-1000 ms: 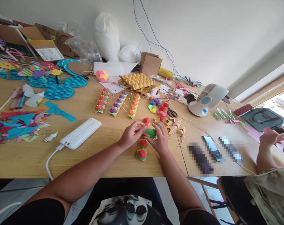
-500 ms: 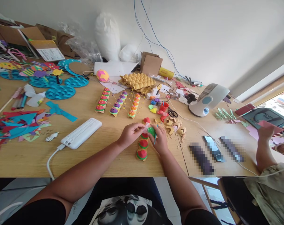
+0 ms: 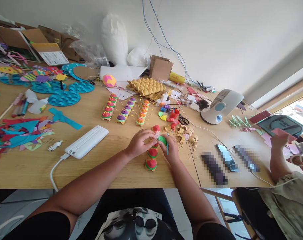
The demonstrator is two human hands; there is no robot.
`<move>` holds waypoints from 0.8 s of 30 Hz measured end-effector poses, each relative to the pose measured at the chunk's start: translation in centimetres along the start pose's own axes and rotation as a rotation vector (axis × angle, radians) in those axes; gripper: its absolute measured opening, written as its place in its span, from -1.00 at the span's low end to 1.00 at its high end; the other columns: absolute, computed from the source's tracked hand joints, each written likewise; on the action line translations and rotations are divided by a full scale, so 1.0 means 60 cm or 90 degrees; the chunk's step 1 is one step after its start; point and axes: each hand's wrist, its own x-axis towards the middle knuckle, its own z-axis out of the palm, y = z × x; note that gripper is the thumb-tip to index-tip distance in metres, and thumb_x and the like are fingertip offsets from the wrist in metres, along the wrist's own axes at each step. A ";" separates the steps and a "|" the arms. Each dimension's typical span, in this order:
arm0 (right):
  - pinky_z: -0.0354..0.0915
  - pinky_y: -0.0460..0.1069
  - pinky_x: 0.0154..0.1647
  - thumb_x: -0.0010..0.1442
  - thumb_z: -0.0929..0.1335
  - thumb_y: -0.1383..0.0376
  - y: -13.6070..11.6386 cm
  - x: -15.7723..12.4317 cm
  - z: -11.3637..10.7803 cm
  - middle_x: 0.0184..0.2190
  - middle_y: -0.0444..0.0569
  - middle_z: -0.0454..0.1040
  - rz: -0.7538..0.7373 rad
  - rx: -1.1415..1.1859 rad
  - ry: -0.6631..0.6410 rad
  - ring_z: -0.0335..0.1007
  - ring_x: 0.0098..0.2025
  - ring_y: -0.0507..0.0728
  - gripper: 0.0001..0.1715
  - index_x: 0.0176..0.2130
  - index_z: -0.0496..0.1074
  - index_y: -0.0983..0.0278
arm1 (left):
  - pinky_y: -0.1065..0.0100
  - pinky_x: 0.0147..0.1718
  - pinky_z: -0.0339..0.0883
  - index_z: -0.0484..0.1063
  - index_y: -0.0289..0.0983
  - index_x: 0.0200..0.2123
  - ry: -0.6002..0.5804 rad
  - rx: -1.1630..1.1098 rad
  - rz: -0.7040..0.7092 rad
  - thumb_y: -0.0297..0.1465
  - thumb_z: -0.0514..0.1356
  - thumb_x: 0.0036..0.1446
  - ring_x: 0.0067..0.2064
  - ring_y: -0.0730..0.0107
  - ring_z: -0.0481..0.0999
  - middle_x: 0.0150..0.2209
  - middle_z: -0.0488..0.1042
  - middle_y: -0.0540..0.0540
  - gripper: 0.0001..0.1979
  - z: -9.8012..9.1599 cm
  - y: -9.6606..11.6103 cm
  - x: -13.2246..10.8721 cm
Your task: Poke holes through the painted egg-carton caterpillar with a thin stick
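Two hands close around a green lump (image 3: 162,140)
The left hand (image 3: 140,142) pinches clear plastic (image 3: 157,134) beside it; the right hand (image 3: 171,150) grips lump and blue stick (image 3: 167,149). Beneath, a red-domed strip (image 3: 152,153) lies on the table (image 3: 126,171).

Taking the gap between the hands as the clock's centre, the bare left forearm (image 3: 91,178) slants in from 8 o'clock, its wrist (image 3: 127,154) nearly straight. The bare left hand (image 3: 139,144) has its thumb and bent fingers reaching toward 2 and 3 o'clock; whether their tips meet is too small to tell. From 5 o'clock rises the bare right forearm (image 3: 190,195), leading to the bare right hand (image 3: 172,149), curled in a grip, thumb angled toward 11. Both elbows bend outward, near black fabric sleeves (image 3: 41,227).
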 end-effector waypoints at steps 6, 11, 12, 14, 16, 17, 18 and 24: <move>0.33 0.08 -0.16 0.35 0.35 -0.05 -0.004 -0.001 -0.003 -0.35 -0.02 0.57 0.014 0.022 0.004 0.46 -0.28 0.18 -0.60 -0.12 0.53 0.20 | 0.15 0.02 0.42 0.56 -0.18 -0.22 -0.017 0.004 0.004 -0.29 0.29 0.28 -0.01 0.23 0.57 -0.09 0.61 -0.13 -0.90 -0.002 0.001 0.001; 0.29 0.06 -0.18 0.36 0.35 -0.03 -0.009 -0.001 -0.006 -0.39 -0.04 0.54 0.009 0.022 0.014 0.42 -0.33 0.15 -0.63 -0.21 0.52 0.21 | 0.15 0.01 0.41 0.57 -0.19 -0.20 -0.008 0.010 0.017 -0.31 0.28 0.29 -0.02 0.24 0.56 -0.09 0.61 -0.13 -0.90 0.000 -0.001 0.000; 0.29 0.06 -0.18 0.37 0.35 -0.02 -0.009 -0.001 -0.006 -0.39 -0.04 0.54 0.011 0.022 0.015 0.42 -0.32 0.14 -0.63 -0.21 0.51 0.21 | 0.15 0.01 0.41 0.57 -0.19 -0.19 -0.005 0.011 0.019 -0.31 0.28 0.29 -0.02 0.24 0.56 -0.09 0.61 -0.13 -0.90 0.000 -0.001 0.000; 0.29 0.06 -0.17 0.36 0.36 -0.02 -0.010 0.000 -0.007 -0.38 -0.04 0.55 0.014 0.023 0.012 0.44 -0.31 0.15 -0.64 -0.20 0.52 0.21 | 0.15 0.00 0.41 0.57 -0.19 -0.20 0.000 0.016 0.018 -0.31 0.28 0.29 -0.04 0.24 0.56 -0.10 0.61 -0.12 -0.90 0.000 0.001 0.000; 0.30 0.07 -0.17 0.35 0.37 -0.01 -0.011 0.002 -0.008 -0.36 -0.03 0.56 0.014 0.031 0.007 0.45 -0.29 0.16 -0.64 -0.17 0.52 0.22 | 0.16 -0.02 0.42 0.57 -0.19 -0.22 0.007 0.024 0.010 -0.30 0.28 0.29 -0.06 0.24 0.56 -0.13 0.60 -0.12 -0.90 -0.001 0.004 0.001; 0.31 0.07 -0.17 0.34 0.37 -0.01 -0.013 0.003 -0.008 -0.34 -0.02 0.56 0.013 0.039 0.003 0.45 -0.29 0.16 -0.64 -0.15 0.52 0.22 | 0.16 -0.03 0.42 0.57 -0.19 -0.23 0.015 0.029 0.007 -0.30 0.28 0.29 -0.08 0.25 0.56 -0.15 0.60 -0.12 -0.90 -0.002 0.005 0.002; 0.32 0.08 -0.16 0.33 0.38 0.00 -0.014 0.004 -0.009 -0.32 -0.02 0.57 0.013 0.051 -0.001 0.46 -0.28 0.16 -0.65 -0.12 0.51 0.22 | 0.16 -0.04 0.43 0.56 -0.19 -0.25 0.024 0.034 0.005 -0.31 0.28 0.29 -0.09 0.25 0.56 -0.17 0.60 -0.12 -0.90 -0.003 0.007 0.002; 0.40 0.12 -0.01 0.31 0.41 0.10 -0.022 0.005 -0.007 -0.07 0.07 0.60 0.004 0.141 -0.014 0.53 -0.06 0.22 -0.60 0.07 0.42 0.21 | 0.18 -0.06 0.43 0.55 -0.20 -0.28 0.087 0.047 0.005 -0.32 0.27 0.29 -0.10 0.27 0.56 -0.19 0.59 -0.11 -0.90 -0.007 0.010 0.004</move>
